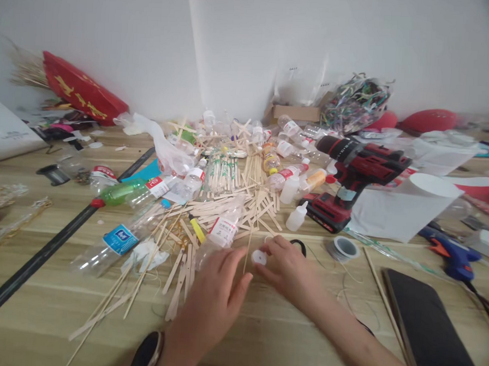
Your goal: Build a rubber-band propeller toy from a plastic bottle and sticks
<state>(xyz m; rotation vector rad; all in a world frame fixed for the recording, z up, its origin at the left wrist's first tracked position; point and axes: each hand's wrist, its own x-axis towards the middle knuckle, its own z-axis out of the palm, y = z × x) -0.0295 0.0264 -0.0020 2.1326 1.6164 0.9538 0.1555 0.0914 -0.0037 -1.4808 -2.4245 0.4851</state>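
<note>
A thin wooden skewer (248, 243) stands nearly upright between the thumb and forefinger of my left hand (212, 290). The grip is partly hidden by the hand itself. A small white bottle cap (259, 257), with what looks like a dot or hole in its middle, is pinched in the fingertips of my right hand (287, 267). The two hands face each other just above the table, cap and skewer a short way apart. Beside my left hand lies a clear plastic bottle (223, 231) with a red and white label.
Flat wooden sticks (210, 209) and several plastic bottles crowd the middle. To the right are a red cordless drill (346, 183), white dropper bottles (296, 217), a solder-like spool (343, 248), a phone (429, 329) and a blue glue gun (449, 251). A black bar (39, 265) crosses the left.
</note>
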